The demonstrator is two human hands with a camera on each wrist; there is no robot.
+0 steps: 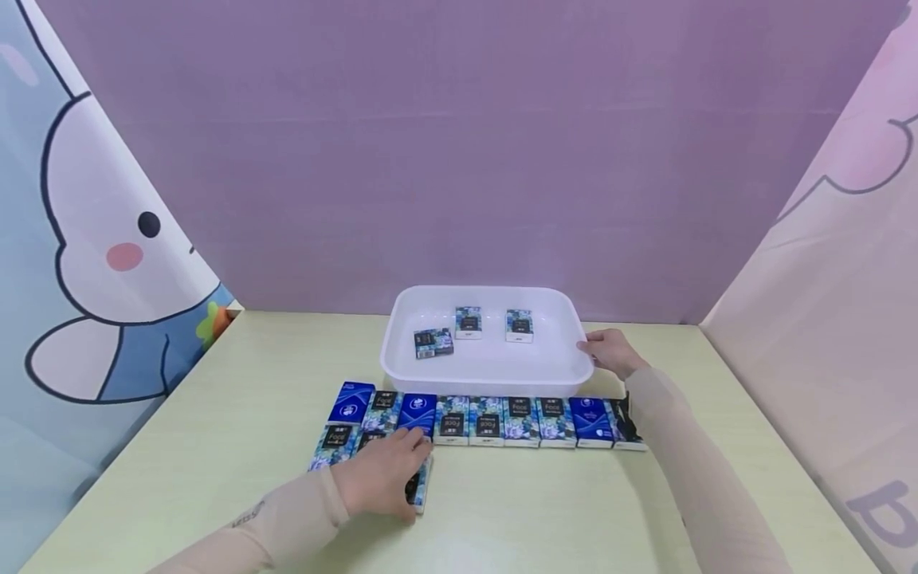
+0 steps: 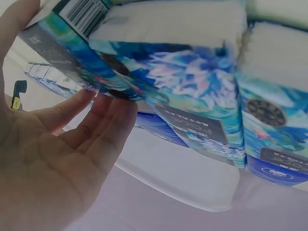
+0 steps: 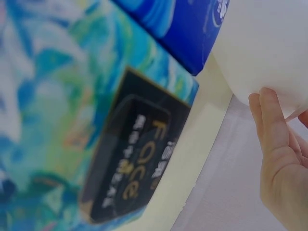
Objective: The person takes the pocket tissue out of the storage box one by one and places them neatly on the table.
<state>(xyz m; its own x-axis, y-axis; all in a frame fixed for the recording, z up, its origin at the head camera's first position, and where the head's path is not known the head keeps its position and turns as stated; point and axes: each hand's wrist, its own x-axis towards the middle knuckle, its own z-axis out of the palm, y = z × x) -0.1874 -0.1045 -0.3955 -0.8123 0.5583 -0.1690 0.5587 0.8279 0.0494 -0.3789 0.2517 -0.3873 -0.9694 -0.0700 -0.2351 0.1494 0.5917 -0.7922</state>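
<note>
My left hand [image 1: 378, 473] holds a flower-printed tissue pack [image 1: 421, 483] at the right end of a short front row. In the left wrist view its thumb and fingers lie around this pack's barcoded end [image 2: 86, 14], right beside another flowered pack [image 2: 192, 72]. My right hand [image 1: 613, 351] grips the right rim of a white plastic tray [image 1: 495, 381], fingers on the outer wall in the right wrist view. Three flowered packs lie inside the tray, one of them [image 1: 433, 343] turned sideways.
A long row of blue packs [image 1: 592, 421] and flowered packs [image 1: 486, 420] runs along the tray's near side. Another flowered pack [image 1: 334, 446] lies at the front row's left end. A purple backdrop [image 1: 459, 159] stands behind the table [image 1: 531, 510], with cartoon-printed panels at both sides.
</note>
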